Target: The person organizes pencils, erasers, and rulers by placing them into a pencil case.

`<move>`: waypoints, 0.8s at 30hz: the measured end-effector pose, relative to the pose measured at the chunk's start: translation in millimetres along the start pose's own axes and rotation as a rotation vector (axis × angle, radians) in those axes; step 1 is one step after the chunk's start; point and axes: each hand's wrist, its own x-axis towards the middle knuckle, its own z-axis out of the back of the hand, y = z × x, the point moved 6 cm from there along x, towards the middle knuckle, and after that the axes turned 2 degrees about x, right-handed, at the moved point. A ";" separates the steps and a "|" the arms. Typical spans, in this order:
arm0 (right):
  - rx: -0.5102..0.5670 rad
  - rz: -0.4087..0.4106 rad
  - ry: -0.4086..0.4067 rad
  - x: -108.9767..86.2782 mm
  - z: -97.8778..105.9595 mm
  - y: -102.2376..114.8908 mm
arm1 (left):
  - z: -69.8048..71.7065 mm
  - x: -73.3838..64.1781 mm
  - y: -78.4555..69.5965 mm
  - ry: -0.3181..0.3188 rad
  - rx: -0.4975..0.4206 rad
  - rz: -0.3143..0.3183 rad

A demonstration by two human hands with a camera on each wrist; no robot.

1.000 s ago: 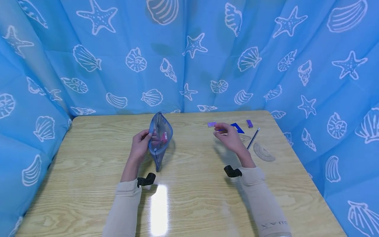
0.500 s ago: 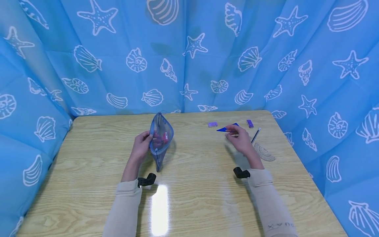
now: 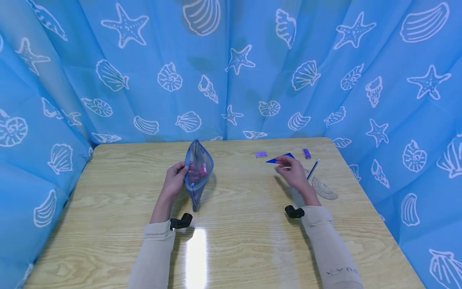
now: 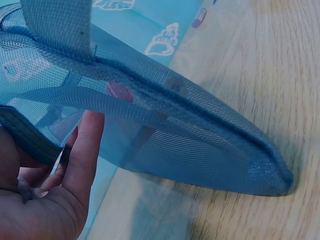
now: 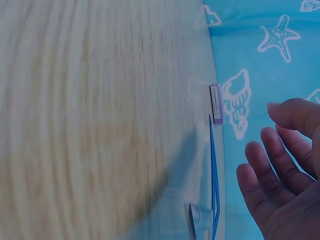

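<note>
My left hand (image 3: 174, 180) holds the side edge of a blue-grey mesh zip pouch (image 3: 195, 188), its mouth gaping upward. Inside the pouch lies a small pink and white item (image 3: 203, 169). In the left wrist view, fingers (image 4: 86, 155) show against the mesh (image 4: 200, 160). Over on the right, my right hand (image 3: 294, 173) hovers over a blue set square (image 3: 271, 161) and partly covers it. The right wrist view shows its thumb and fingers loosely bent and apart, with nothing between them. A clear plastic piece (image 5: 201, 215) lies beside the set square, mostly hidden by the hand in the head view.
A lavender eraser (image 3: 261, 154) lies left of the set square and a darker purple eraser (image 3: 306, 153) to its right. A pencil (image 3: 313, 168) and a clear protractor (image 3: 324, 188) lie right of my right hand. A blue shell-print curtain (image 3: 238, 92) surrounds the wooden table (image 3: 238, 224).
My right hand has moved right, from beside the lavender eraser to over the blue set square, then stayed nearly still. My left hand keeps its hold on the pouch. The head view has shifted slightly.
</note>
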 end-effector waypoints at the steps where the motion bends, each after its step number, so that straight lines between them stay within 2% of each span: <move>1: 0.002 0.000 0.002 1.9 -1.6 -0.1 | 0.4 -0.3 -0.1 -0.001 -0.005 0.000; 15: -0.006 -0.009 0.031 32.7 -18.5 1.1 | 4.2 -1.7 0.2 -0.014 -0.021 -0.027; 24: -0.084 -0.025 0.033 49.0 -22.6 2.1 | -0.1 -1.4 -1.2 0.003 -0.031 -0.041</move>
